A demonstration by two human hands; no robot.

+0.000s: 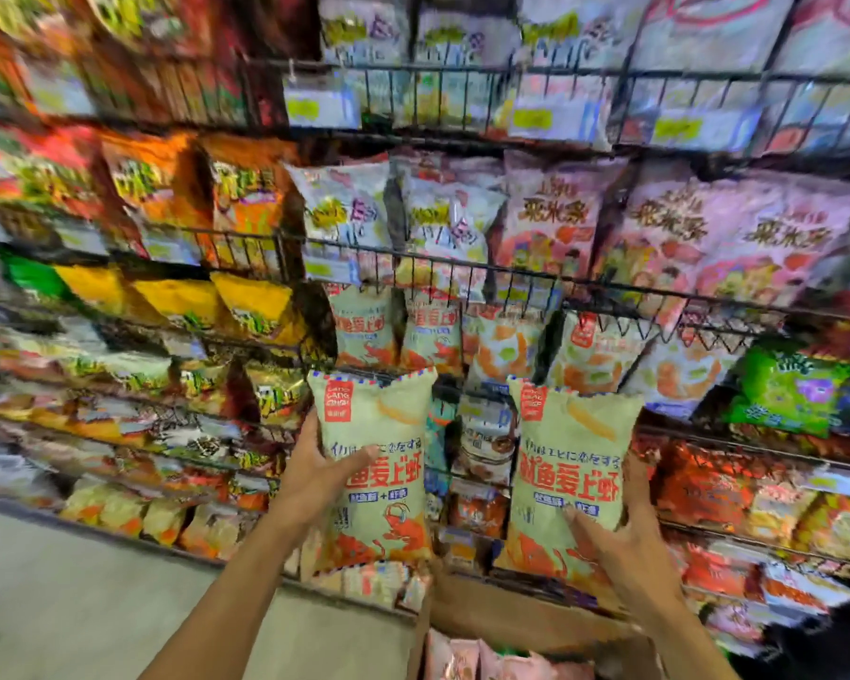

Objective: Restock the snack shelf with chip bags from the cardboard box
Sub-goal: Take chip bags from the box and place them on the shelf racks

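I have a pale green chip bag in each hand, both upright in front of the snack shelf (658, 292). My left hand (315, 476) wraps the left bag (376, 463) at its left edge, thumb across the front, grip closed on it. My right hand (619, 547) clasps the right bag (572, 476) from its lower right corner, fingers spread over the front, grip closed on it too.

Both bags carry a red square logo at top left; I make out "LANG LANG CRISP", though not sharply. Beneath runs a line of dark Japanese script, then large red Chinese characters, then small blue tags and an orange shrimp drawing at the bottom.

Matching bags (364, 326) hang on the wire shelf just above the left bag. Higher up sit pink bags (658, 228) with dark Chinese lettering, blurred. A green bag (786, 390) lies to the right.

The cardboard box (526, 625) is below my hands, with pink packs (467, 660) showing inside.
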